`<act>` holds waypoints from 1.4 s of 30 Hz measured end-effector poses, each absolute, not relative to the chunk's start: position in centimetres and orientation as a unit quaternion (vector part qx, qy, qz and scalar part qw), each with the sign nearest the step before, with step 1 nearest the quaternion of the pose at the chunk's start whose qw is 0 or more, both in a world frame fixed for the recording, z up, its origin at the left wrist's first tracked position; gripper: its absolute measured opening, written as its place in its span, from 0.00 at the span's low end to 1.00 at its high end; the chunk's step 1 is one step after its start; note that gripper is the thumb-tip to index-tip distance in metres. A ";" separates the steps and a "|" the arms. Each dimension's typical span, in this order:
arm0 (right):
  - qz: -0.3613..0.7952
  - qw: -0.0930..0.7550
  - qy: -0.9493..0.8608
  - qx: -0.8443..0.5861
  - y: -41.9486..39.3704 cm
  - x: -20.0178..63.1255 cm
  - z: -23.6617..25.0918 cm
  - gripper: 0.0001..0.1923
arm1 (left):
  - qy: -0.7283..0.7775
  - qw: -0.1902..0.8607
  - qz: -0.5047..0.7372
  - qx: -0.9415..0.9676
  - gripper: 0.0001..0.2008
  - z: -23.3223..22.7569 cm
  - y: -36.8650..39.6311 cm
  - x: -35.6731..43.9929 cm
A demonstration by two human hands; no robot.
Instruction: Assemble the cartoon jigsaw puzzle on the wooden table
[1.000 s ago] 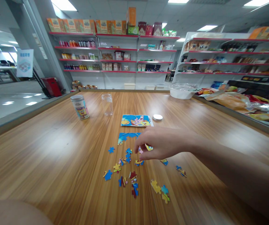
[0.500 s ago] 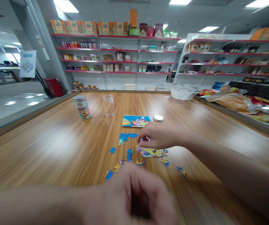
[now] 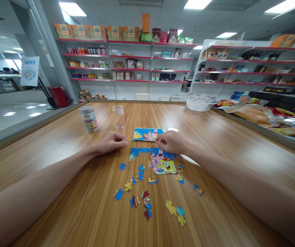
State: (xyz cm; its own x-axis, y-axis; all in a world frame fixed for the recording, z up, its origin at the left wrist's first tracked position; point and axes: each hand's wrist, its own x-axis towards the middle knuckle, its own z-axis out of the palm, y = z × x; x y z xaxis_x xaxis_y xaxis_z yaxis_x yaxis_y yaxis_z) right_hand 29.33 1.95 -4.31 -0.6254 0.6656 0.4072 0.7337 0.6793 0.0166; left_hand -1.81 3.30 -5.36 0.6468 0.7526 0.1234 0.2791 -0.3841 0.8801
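The right hand (image 3: 170,141) pinches maybe one piece just above the puzzle (image 3: 154,160); the left hand (image 3: 111,142) is curled and holds nothing, farther left.

Bright, even light falls from ceiling panels (image 3: 72,8). Their glare streaks the glossy desk (image 3: 229,133). Shadows are faint. Wide-angle distortion bends the shelves (image 3: 252,61) and stretches the edges; the frame is sharp.

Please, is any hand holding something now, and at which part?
Nothing is clearly held. The right hand rests its fingertips on the joined puzzle's top edge; the left hand lies curled on the table.
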 end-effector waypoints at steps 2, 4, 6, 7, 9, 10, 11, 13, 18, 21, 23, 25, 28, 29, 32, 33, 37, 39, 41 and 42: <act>-0.097 0.202 -0.884 -0.411 2.1 29.5 -5.0 0.08 | 0.310 0.469 0.268 0.782 0.15 -5.1 3.1 -1.4; -0.092 0.217 -0.877 -0.419 2.0 29.4 -5.4 0.08 | 0.298 0.481 0.266 0.780 0.15 -5.2 3.1 -1.3; -0.086 0.229 -0.880 -0.408 1.8 29.1 -5.5 0.09 | 0.298 0.479 0.254 0.786 0.15 -5.5 3.3 -1.3; -0.085 0.232 -0.883 -0.399 1.7 28.9 -5.5 0.09 | 0.302 0.473 0.249 0.789 0.16 -5.7 3.5 -1.4; -0.085 0.238 -0.887 -0.387 1.5 28.7 -5.5 0.09 | 0.311 0.457 0.244 0.797 0.17 -6.0 3.7 -1.6; -0.086 0.241 -0.887 -0.385 1.4 28.7 -5.5 0.09 | 0.314 0.449 0.244 0.800 0.17 -6.1 3.8 -1.7; -0.087 0.246 -0.886 -0.384 1.4 28.6 -5.5 0.09 | 0.316 0.441 0.243 0.804 0.18 -6.2 3.8 -1.7; -0.089 0.255 -0.884 -0.380 1.4 28.7 -5.5 0.09 | 0.315 0.435 0.239 0.809 0.19 -6.3 3.8 -1.7; 0.098 0.230 -0.930 -0.271 0.0 28.3 -4.0 0.08 | 0.299 0.443 0.242 0.810 0.18 -6.1 3.7 -1.4; 0.255 0.133 -0.940 -0.182 -1.7 27.1 -2.2 0.07 | 0.261 0.415 0.262 0.831 0.13 -5.9 3.5 -1.3; 0.256 0.082 -0.949 -0.163 -2.8 26.2 -1.3 0.07 | 0.231 0.389 0.265 0.852 0.12 -5.8 3.3 -1.2; 0.235 0.039 -0.957 -0.164 -3.6 25.6 -0.9 0.08 | 0.207 0.376 0.253 0.867 0.12 -5.8 3.2 -1.2; 0.224 0.011 -0.958 -0.179 -4.1 25.0 -1.1 0.06 | 0.189 0.366 0.226 0.883 0.10 -5.8 3.2 -1.1; 0.220 0.011 -0.958 -0.185 -4.2 24.9 -1.2 0.06 | 0.187 0.362 0.219 0.886 0.09 -5.8 3.1 -1.1; 0.197 0.004 -0.959 -0.206 -4.6 24.6 -1.2 0.05 | 0.189 0.362 0.212 0.888 0.08 -5.8 3.1 -1.1; 0.187 -0.001 -0.959 -0.211 -4.7 24.5 -1.2 0.05 | 0.189 0.364 0.211 0.887 0.08 -5.8 3.0 -1.1; 0.156 0.007 -0.968 -0.197 -4.9 24.5 -0.9 0.09 | 0.190 0.365 0.212 0.886 0.09 -5.7 2.9 -1.0; 0.152 0.031 -0.970 -0.189 -4.8 24.6 -1.0 0.08 | 0.192 0.365 0.212 0.886 0.09 -5.6 2.9 -1.0; 0.151 0.052 -0.969 -0.190 -4.6 24.8 -1.0 0.03 | 0.193 0.367 0.211 0.885 0.09 -5.5 2.8 -0.9; 0.150 0.061 -0.969 -0.189 -4.6 24.9 -1.1 0.02 | 0.193 0.368 0.211 0.885 0.08 -5.5 2.8 -0.9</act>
